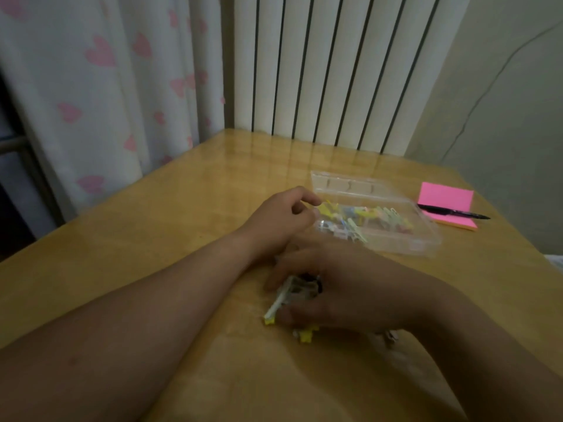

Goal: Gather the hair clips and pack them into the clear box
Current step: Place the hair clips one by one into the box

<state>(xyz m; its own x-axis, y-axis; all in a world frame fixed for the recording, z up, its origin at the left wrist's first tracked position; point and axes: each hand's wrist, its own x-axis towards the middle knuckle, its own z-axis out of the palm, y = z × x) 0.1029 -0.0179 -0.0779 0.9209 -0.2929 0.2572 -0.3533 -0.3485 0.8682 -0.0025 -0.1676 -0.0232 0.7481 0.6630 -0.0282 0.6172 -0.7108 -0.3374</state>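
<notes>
- Right hand [335, 295] fingers grip loose hair clips [281, 301] on the surface [152, 239], covering most of them.
- Left hand [283, 216] fingers are curled beside the clear box [422, 239]; whether they hold anything is unclear.
- Packed clips [365, 219] lie inside; a pink notepad [441, 196] and a pen [457, 213] lie beyond.

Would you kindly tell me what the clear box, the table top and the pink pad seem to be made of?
Clear box: likely hard plastic, glossy; the hair clips show through its walls.
Table top: probably varnished wood, or a wood-look laminate; yellow-brown, it mirrors the radiator.
Pink pad: paper, matte, stacked sheets with an orange edge.
</notes>
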